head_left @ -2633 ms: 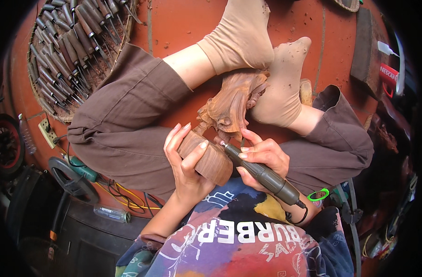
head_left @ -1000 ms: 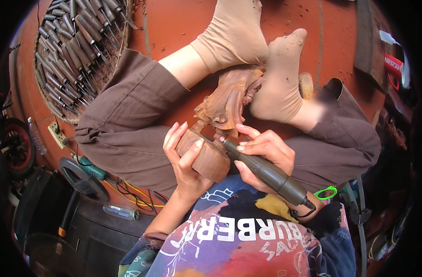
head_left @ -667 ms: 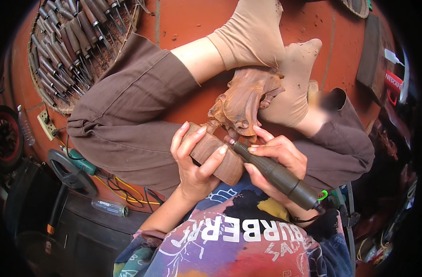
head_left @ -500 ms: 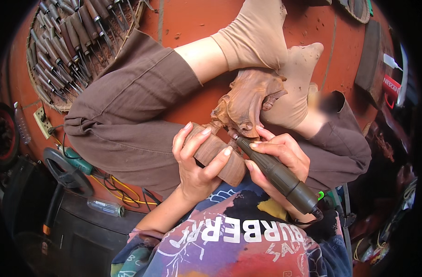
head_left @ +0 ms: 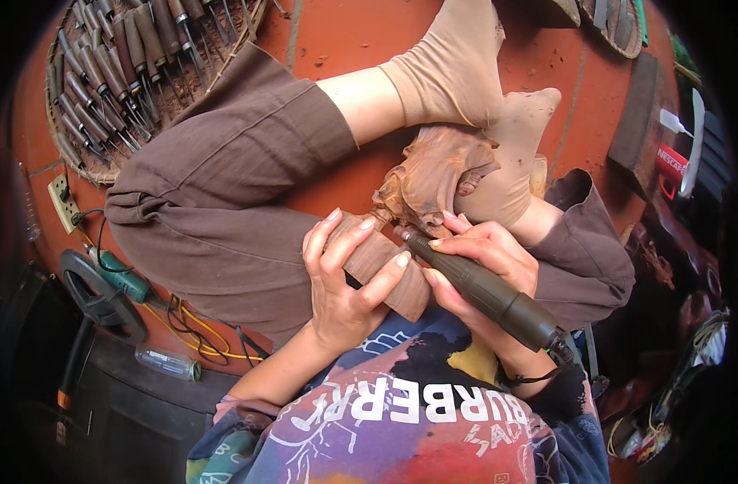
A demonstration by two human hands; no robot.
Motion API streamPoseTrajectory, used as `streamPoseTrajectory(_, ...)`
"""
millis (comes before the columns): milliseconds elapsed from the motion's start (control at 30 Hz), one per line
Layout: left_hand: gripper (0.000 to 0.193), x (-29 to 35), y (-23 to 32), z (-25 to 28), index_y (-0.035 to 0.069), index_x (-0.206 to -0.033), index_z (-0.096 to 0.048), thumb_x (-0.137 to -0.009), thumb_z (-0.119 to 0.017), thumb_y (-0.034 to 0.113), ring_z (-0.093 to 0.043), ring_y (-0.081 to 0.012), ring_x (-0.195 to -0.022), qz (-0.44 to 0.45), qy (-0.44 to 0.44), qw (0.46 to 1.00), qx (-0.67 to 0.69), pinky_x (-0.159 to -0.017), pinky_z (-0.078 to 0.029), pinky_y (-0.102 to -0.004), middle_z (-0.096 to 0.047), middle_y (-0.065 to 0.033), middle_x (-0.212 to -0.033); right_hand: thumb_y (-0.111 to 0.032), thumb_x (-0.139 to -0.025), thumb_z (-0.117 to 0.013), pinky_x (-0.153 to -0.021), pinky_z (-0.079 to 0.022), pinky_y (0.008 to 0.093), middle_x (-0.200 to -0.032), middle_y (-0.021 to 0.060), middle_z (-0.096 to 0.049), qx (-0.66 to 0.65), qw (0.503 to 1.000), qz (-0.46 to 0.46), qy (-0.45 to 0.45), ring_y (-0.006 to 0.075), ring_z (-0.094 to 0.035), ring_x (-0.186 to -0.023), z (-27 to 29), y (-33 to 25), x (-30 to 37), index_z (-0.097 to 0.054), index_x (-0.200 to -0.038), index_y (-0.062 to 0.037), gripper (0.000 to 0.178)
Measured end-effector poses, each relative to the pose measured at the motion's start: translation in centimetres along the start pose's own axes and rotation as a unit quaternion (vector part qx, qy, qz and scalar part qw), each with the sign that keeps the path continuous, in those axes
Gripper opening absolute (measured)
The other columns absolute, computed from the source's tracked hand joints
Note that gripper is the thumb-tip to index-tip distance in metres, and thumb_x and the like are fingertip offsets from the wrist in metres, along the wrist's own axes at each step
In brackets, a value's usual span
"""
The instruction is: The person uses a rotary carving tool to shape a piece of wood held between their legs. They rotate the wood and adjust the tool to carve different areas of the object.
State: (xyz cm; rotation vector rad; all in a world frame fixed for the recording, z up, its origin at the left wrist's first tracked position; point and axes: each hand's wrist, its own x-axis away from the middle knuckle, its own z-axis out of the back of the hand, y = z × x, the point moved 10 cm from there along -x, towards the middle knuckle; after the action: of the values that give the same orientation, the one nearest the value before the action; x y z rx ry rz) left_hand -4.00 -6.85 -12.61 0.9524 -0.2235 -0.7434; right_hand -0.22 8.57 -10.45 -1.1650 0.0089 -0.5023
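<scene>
A brown wood carving lies between my legs, its far end against my socked feet and its blocky base toward me. My left hand is closed around that base, thumb on one side and fingers on the other. In my right hand is a dark green rotary tool, gripped like a pen. Its tip points into the carving just above the base; the bit's end is hidden in the wood. Fingertips of the right hand touch the carving's side.
A round basket of wood-handled chisels stands at the far left on the red tile floor. Left of my leg are a power strip, a green angle grinder, yellow cords and a clear bottle. A dark wooden block lies right.
The rotary tool's back end has shifted slightly up and right with my right hand. My left hand keeps its hold on the base, and the view has moved a little.
</scene>
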Motion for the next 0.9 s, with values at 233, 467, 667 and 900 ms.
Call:
streamPoseTrajectory(233, 0.061, -0.1, 0.2, 0.0, 0.028, -0.118, -0.058, -0.064, -0.079, 0.009, -0.038, -0.0428, -0.126, -0.001, 0.000, 1.000, -0.001, -0.097, -0.040, -0.0587, -0.044, -0.0125, -0.133, 0.002, -0.068, -0.079, -0.099, -0.051, 0.0408, -0.084, 0.0106, -0.064, -0.014, 1.000, -0.006, -0.009, 0.0284, -0.069, -0.101, 0.6, -0.1, 0.6, -0.070, -0.095, -0.0010, 0.028)
streamPoseTrajectory(467, 0.059, -0.2, 0.2, -0.1, 0.028, -0.118, -0.058, -0.065, -0.079, 0.009, -0.037, -0.0432, -0.126, 0.000, -0.006, 1.000, -0.004, -0.098, -0.039, -0.0595, -0.044, -0.0134, -0.132, 0.002, -0.069, -0.079, -0.103, -0.047, 0.0436, -0.085, 0.0104, -0.064, -0.039, 0.999, -0.025, 0.015, 0.0293, -0.069, -0.103, 0.7, 0.7, 0.8, -0.070, -0.094, -0.0004, 0.026)
streamPoseTrajectory(667, 0.054, 0.1, 0.2, -0.2, 0.028, -0.116, -0.059, -0.068, -0.078, 0.013, -0.037, -0.0430, -0.126, 0.001, -0.021, 1.000, -0.021, -0.098, -0.039, -0.0596, -0.045, -0.0130, -0.131, 0.003, -0.069, -0.079, -0.104, -0.047, 0.0449, -0.086, 0.0105, -0.065, -0.047, 0.998, -0.026, -0.016, 0.0297, -0.068, -0.105, 0.7, 0.7, 0.3, -0.070, -0.094, -0.0006, 0.026)
streamPoseTrajectory(900, 0.053, 0.0, 0.1, -0.2, 0.028, -0.115, -0.059, -0.068, -0.080, 0.016, -0.038, -0.0429, -0.126, 0.003, -0.014, 1.000, -0.019, -0.100, -0.038, -0.0586, -0.046, -0.0125, -0.130, 0.005, -0.069, -0.078, -0.107, -0.044, 0.0479, -0.084, 0.0102, -0.063, -0.063, 0.998, -0.002, 0.018, 0.0319, -0.067, -0.109, 0.6, 1.2, 1.6, -0.070, -0.095, -0.0004, 0.027)
